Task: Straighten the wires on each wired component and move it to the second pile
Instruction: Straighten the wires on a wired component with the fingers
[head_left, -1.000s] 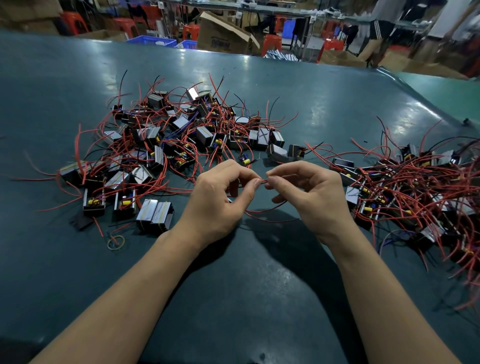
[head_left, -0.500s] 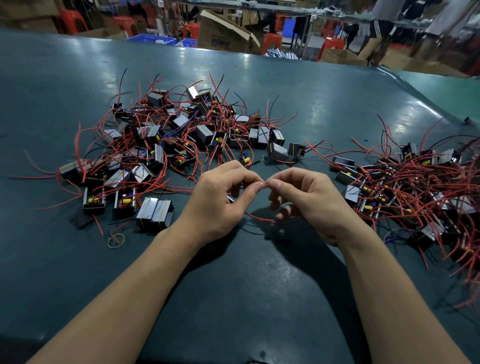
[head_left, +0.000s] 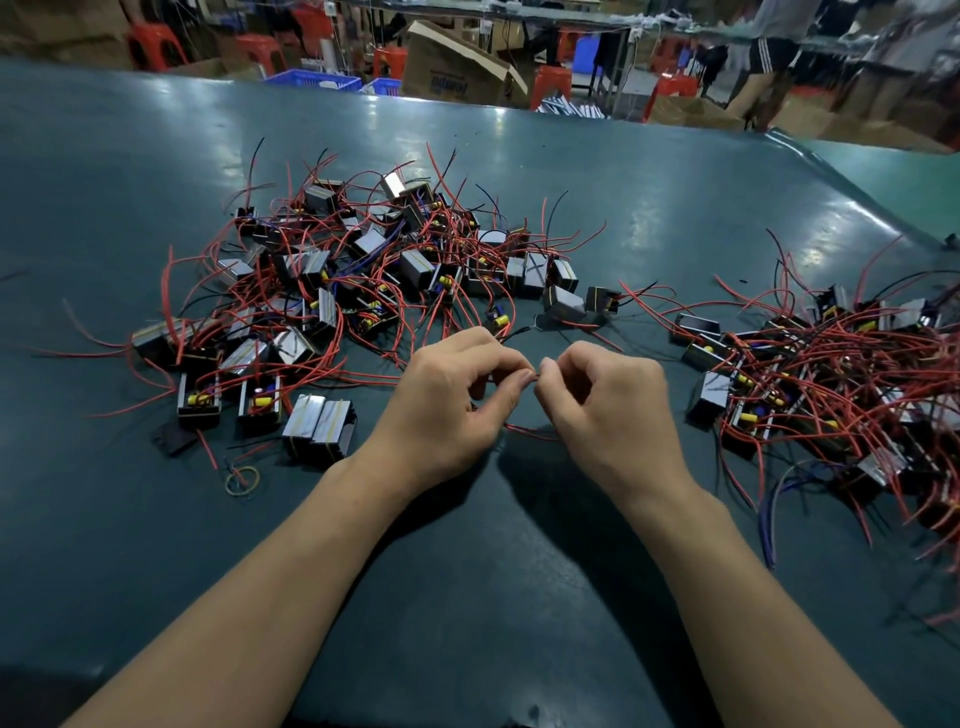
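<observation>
On green table (head_left: 519, 597) | wire piles | cardboard boxes (head_left: 457, 67) behind

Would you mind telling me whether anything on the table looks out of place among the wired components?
A loose rubber band lies on the table near the left pile, beside a flat black piece. Neither has wires, so both look stray.

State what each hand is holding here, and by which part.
Both the left hand and right hand pinch a thin red wire between thumb and forefinger, fingertips nearly touching. Its component is hidden under the hands.
</observation>
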